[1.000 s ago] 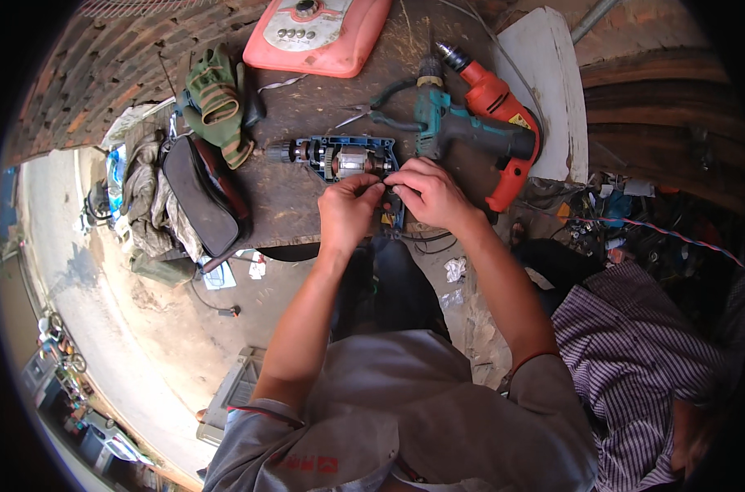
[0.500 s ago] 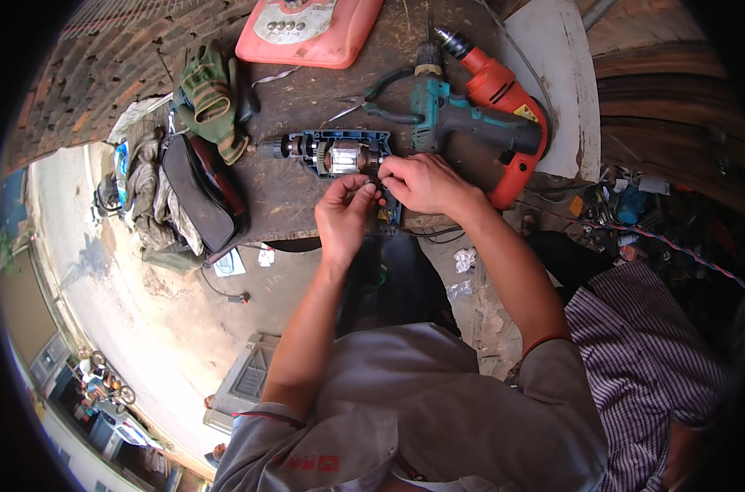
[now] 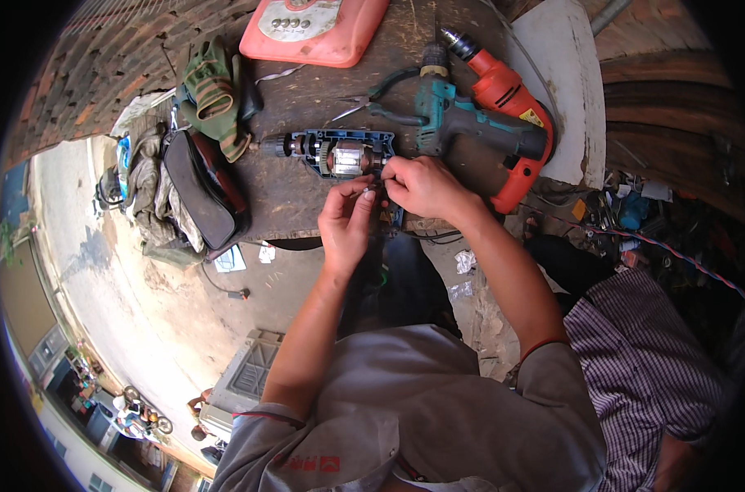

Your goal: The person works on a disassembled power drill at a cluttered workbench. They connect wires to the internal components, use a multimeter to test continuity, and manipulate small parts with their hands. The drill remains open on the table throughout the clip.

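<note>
Hands meet at the near edge of the bench [image 3: 307, 205]: the left hand [image 3: 348, 221] pinches something too small to tell between its fingertips, and the right hand [image 3: 422, 184] curls closed on the rear end of an opened blue power tool [image 3: 336, 154], whose motor lies bare. Just beyond lie a teal drill [image 3: 458, 123] and an orange drill [image 3: 512, 115], with pliers [image 3: 372, 98] beside them. Farther left sit green gloves [image 3: 213, 94] and a black pouch [image 3: 200, 193]; a red case [image 3: 315, 29] lies at the far edge.

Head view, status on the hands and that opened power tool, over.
Both hands, left hand and right hand, pinching small parts at the opened blue tool. Teal drill and pliers lie close behind. Nothing blocking.
</note>
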The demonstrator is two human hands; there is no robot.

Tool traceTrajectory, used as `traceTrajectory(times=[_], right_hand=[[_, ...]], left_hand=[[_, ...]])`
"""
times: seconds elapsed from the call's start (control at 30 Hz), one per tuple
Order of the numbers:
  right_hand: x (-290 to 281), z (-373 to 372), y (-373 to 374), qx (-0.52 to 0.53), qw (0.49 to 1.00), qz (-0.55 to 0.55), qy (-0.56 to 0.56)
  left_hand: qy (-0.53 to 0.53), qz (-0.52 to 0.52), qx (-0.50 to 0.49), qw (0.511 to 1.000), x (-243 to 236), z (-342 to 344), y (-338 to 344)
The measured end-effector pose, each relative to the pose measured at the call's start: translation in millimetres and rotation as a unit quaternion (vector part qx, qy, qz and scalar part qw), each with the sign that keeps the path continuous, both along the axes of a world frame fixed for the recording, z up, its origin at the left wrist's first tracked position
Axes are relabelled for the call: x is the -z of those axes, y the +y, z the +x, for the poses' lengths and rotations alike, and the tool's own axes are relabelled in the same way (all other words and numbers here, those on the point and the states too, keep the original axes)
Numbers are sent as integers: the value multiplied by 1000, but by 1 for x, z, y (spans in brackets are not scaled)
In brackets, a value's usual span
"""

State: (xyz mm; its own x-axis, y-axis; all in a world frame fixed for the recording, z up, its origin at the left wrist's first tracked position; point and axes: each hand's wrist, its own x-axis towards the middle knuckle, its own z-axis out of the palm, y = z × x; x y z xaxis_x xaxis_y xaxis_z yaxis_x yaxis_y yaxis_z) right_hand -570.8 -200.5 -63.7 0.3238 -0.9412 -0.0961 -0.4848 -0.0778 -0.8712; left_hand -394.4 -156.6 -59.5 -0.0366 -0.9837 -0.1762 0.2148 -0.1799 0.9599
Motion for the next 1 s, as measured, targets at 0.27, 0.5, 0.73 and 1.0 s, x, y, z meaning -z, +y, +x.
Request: traceTrajectory(times=[0.27,0.5,0.73,1.0], right_hand=[[-1,0,0,6,999,40,-33],[-4,2,2,11,1000,21,-19],[-1,0,0,-1,1000,16,-20],[1,-2,4,19,1000,-1,-16]], left_hand=[[31,34,0,999,6,7,3],[7,21,-11,1000,18,8,9],[-71,-46,-6,996,26,3,6],[-120,-55,-19,991,24,-1,4]])
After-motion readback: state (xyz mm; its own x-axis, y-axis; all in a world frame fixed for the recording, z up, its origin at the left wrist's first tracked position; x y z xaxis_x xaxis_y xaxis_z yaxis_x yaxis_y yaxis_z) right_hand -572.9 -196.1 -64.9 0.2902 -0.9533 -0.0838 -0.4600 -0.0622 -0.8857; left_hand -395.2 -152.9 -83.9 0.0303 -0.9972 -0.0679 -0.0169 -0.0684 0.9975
